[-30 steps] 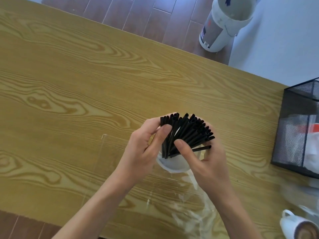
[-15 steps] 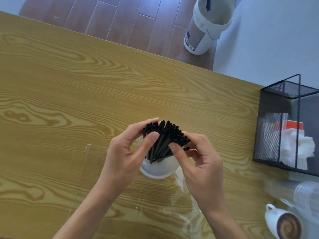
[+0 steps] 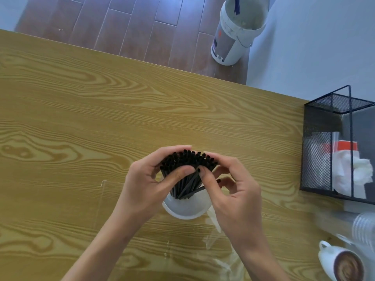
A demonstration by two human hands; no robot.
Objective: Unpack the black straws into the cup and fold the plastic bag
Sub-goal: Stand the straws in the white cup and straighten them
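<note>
In the lower centre of the frame, the left hand [image 3: 146,185] and right hand [image 3: 233,191] curl their fingers closely around the black straws [image 3: 187,169], which stand in the white cup [image 3: 185,207]. I think it is best to gather the tops evenly and release softly, so the light cup stays upright. The plastic bag [image 3: 221,258] lies unfolded just below.

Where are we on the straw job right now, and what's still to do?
Done: the black straws are out of the plastic bag and stand in the white cup. In hand: the left hand and right hand gather the straw tops into a bundle. Left: the bag lies unfolded on the table by the cup.
</note>
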